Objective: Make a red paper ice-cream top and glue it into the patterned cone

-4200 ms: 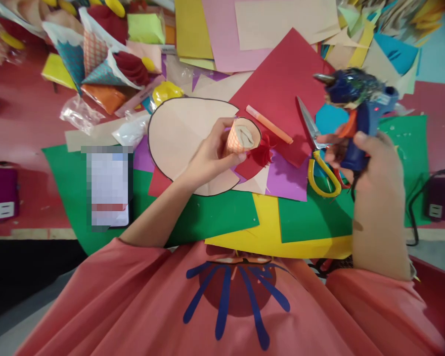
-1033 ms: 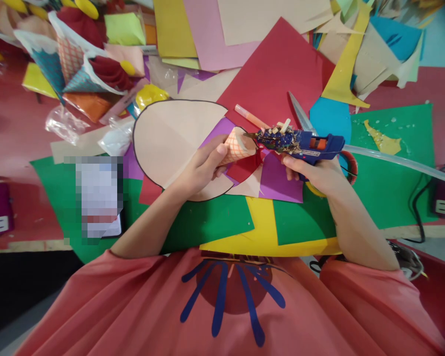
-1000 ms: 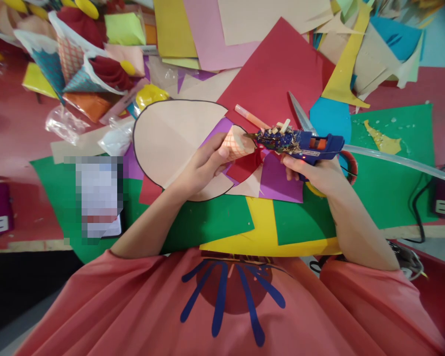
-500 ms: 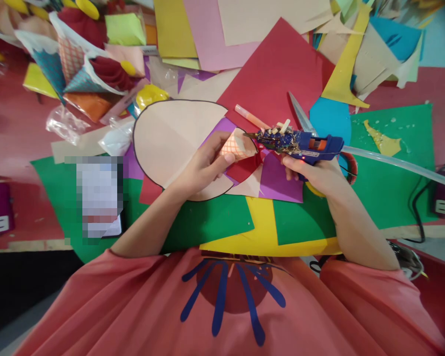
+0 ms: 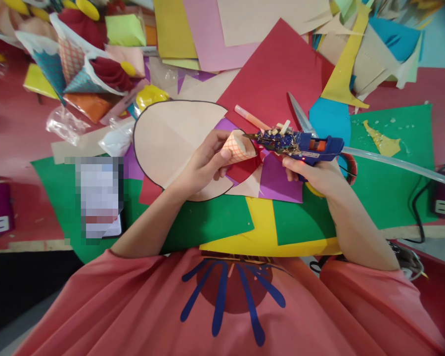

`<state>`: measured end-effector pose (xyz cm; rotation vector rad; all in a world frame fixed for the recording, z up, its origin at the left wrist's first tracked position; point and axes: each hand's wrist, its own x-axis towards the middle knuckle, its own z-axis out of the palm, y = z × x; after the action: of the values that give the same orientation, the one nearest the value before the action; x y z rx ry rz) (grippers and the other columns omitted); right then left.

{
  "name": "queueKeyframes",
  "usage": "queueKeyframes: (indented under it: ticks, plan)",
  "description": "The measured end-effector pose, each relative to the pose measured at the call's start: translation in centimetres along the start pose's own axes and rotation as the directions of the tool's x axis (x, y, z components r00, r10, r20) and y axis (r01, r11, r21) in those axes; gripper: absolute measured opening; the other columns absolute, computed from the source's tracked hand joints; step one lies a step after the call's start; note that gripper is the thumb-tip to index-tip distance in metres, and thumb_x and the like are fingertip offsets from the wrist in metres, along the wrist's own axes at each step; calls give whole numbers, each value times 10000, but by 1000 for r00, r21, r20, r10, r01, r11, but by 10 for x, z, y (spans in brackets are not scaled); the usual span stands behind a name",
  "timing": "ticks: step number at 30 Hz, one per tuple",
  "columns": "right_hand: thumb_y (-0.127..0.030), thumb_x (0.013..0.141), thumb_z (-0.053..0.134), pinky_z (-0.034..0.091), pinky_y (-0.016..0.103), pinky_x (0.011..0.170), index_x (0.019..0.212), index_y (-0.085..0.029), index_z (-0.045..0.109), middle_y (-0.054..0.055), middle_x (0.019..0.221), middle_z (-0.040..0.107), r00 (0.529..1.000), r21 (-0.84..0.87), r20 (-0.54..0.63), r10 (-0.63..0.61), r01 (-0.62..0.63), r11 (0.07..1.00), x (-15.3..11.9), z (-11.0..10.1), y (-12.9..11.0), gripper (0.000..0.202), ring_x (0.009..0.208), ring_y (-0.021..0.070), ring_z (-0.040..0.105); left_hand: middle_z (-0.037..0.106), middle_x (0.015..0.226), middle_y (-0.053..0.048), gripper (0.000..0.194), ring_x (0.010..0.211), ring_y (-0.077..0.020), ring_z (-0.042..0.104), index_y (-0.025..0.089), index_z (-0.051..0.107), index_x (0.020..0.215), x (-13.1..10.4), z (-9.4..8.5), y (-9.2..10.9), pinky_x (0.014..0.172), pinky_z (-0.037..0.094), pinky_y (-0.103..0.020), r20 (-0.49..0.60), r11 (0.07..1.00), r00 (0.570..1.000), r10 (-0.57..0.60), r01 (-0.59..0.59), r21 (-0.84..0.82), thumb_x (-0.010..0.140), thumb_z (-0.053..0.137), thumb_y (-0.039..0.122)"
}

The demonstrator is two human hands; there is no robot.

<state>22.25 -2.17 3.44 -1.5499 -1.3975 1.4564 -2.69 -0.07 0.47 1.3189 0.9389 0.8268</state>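
Between the thumb and fingers of my left hand (image 5: 210,160) is a small orange-checked paper cone (image 5: 238,148), its wide opening turned toward the right. My right hand (image 5: 313,173) grips a blue glue gun (image 5: 304,143), whose dark nozzle points left at the cone's rim; whether it touches the rim I cannot tell. Dried glue and scraps crust the gun's front, and a small red light glows on it. A long clear glue stick (image 5: 400,163) sticks out of its back. Beneath my left hand lies a large beige paper shape with a black outline (image 5: 163,143).
Scissors (image 5: 300,113) lie partly under the glue gun, beside an orange marker (image 5: 251,117). Finished paper cones (image 5: 74,54) and clay packets (image 5: 124,29) crowd the upper left. A blurred phone (image 5: 100,198) rests on green sheets. Paper scraps (image 5: 378,54) heap at the upper right.
The cone has turned slightly in my left hand, so more of its opening shows, and the left fingers have shifted. The glue gun stays almost in place.
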Motion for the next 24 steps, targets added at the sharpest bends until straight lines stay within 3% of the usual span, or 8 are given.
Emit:
queueKeyframes:
  ticks: [8,15,20,24]
  plan:
    - [-563,726,728,500,334,478,603,-230,599,9,514,596,1000,-11,7,-7,7,1000,0,0,-1,377,469,145,532,512,557,53,526,397,-56,453,184,564,1061,0,0,2,360,330,-181,26,1000,999,-28,28,12,869,474,665]
    - [-567,738,714,504,334,485,620,-227,599,13,530,600,1000,-41,9,-12,13,999,-1,-1,0,378,486,153,555,488,494,41,532,386,-70,416,179,564,844,-1,-1,5,360,313,-203,22,996,999,-40,38,86,905,371,670]
    - [-528,737,735,494,332,489,625,-228,597,12,535,598,1000,-25,8,1,-1,1000,-1,0,-4,349,490,152,553,438,509,42,527,389,-67,348,187,589,918,-1,-1,5,366,259,-225,33,995,997,-73,71,70,916,356,659]
    - [-527,739,735,484,333,487,628,-230,602,9,536,599,1000,-19,7,-13,13,1000,0,0,-4,344,487,150,546,438,571,51,468,391,-53,297,216,557,1017,-1,-1,-1,357,233,-218,35,999,999,-12,13,-31,889,442,651]
